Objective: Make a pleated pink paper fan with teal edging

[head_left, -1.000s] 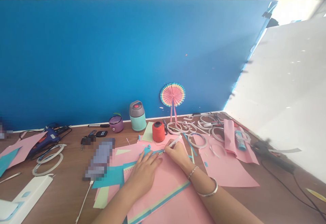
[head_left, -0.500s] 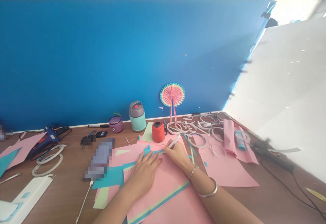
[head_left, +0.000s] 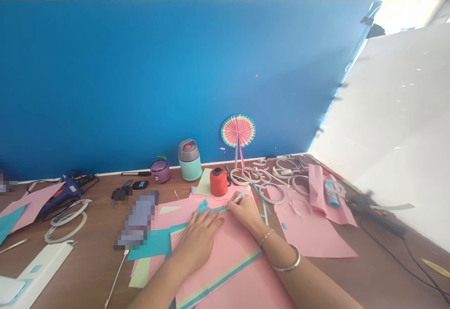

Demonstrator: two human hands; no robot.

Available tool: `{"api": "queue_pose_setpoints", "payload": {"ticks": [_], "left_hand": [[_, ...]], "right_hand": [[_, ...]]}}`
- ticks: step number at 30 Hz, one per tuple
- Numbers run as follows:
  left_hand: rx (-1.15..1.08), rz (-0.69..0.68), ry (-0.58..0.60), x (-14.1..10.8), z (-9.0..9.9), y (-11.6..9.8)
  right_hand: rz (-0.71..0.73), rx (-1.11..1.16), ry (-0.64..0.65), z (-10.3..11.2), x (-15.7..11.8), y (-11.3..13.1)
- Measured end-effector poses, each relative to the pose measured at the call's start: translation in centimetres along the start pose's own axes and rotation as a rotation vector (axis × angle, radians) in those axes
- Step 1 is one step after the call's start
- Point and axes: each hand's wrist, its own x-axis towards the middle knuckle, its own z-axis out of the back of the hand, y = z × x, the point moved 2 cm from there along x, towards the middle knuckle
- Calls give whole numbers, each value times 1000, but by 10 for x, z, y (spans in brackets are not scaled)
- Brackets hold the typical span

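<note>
My left hand [head_left: 198,238] lies flat, fingers spread, pressing a ruler [head_left: 218,211] onto stacked pink paper [head_left: 228,252] with teal sheets beneath. My right hand [head_left: 246,213] is closed around a white pen [head_left: 242,195], its tip at the ruler's far end. Silver bangles sit on my right wrist. An orange thread spool [head_left: 218,182] stands just beyond the hands.
A teal flask [head_left: 190,160], a purple cup [head_left: 161,170] and a paper fan [head_left: 238,131] stand by the blue backdrop. White rings [head_left: 272,177] and pink sheets [head_left: 309,234] lie to the right, a blue glue gun [head_left: 65,192] and tape rings to the left. A black cable [head_left: 393,252] runs at right.
</note>
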Motion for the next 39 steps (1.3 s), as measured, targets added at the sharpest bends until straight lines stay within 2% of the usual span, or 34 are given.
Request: {"api": "queue_pose_setpoints", "payload": {"ticks": [3, 10, 16, 26, 34, 39], "left_hand": [[-9, -6, -12, 0, -1, 1], [-14, 24, 49, 1, 0, 0], [4, 32, 67, 1, 3, -2], [-1, 12, 14, 1, -1, 0], [-5, 25, 34, 1, 0, 0], [2, 19, 21, 1, 0, 0]], "right_hand": [[-3, 27, -1, 0, 1, -1], [-13, 26, 11, 0, 0, -2], [-5, 28, -55, 4, 2, -1], [-2, 35, -30, 1, 5, -8], [-19, 35, -22, 2, 5, -6], [-26, 44, -69, 6, 4, -4]]}}
